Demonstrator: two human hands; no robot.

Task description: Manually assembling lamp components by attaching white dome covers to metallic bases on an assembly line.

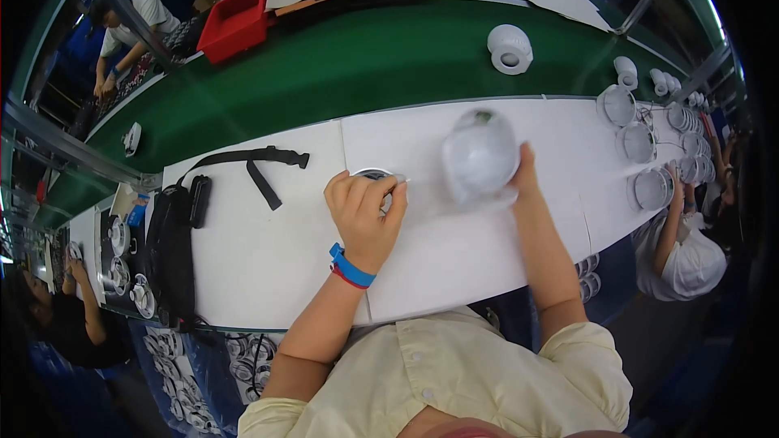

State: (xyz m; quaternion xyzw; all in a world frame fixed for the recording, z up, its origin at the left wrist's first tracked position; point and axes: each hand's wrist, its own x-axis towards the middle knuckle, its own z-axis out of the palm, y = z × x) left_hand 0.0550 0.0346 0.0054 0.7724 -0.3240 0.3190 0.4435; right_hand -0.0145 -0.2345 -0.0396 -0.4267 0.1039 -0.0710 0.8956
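Observation:
My right hand [527,170] grips the right side of a white, rounded lamp housing [480,154], smeared by motion above the white tabletop. A small greenish spot shows at its top. To its left, my left hand [365,211] is closed, fingers curled over a small round part with a silvery rim [375,171]. Most of that part is hidden under the fingers. A small gap lies between the left hand and the housing. A blue and red band [350,268] circles my left wrist.
A black bag with a strap [170,235] lies left on the white table [268,268]. Beyond runs a green conveyor belt [365,57] carrying a white housing [510,49]. A red bin [235,23] stands far left. Round white parts [637,143] and a co-worker [690,251] are at right.

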